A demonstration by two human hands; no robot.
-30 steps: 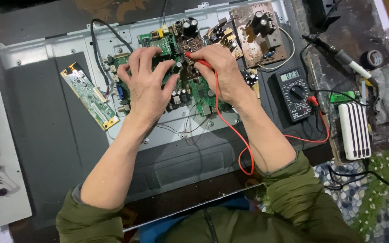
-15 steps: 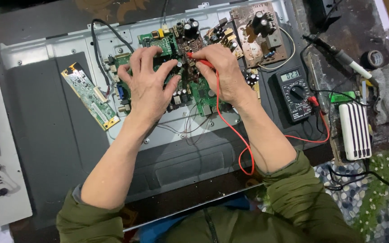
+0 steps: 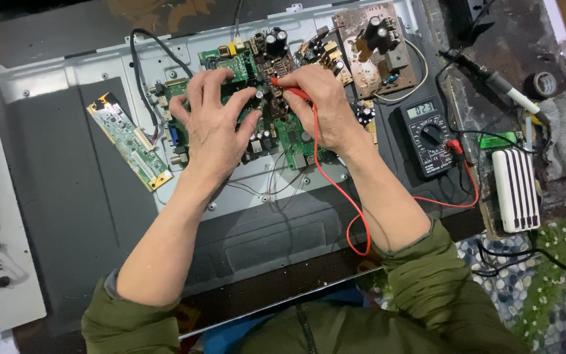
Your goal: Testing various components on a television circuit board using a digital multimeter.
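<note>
While both hands were pressed onto the green board, the scene was laid out as follows:

Left hand [image 3: 214, 128]: it was spread palm down over the left part of the green circuit board [image 3: 283, 134], fingers splayed and fingertips set on the components; whether anything was held in its grip could not be told

Right hand [image 3: 322, 108]: its grip was closed around a red probe [image 3: 289, 88], pinched between thumb and fingers, with the tip pointed left onto the board just beside the left fingertips

Red lead [image 3: 342, 196]: it was run from the probe under the right wrist, looped down near the green sleeve, then carried right to the multimeter [image 3: 428, 134]

Multimeter: it was laid face up to the right of the board, dial turned, digits lit on its display

Green circuit board: it was mounted at the upper middle of the grey metal back panel [image 3: 67, 196], between a narrow green strip board [image 3: 129, 141] on the left and a brown power board [image 3: 375, 42] on the right

Soldering iron [image 3: 492, 82]: it was rested on the worktop, well right of the hands

White power bank [image 3: 515, 190]: it was placed below the iron, near the multimeter
</note>
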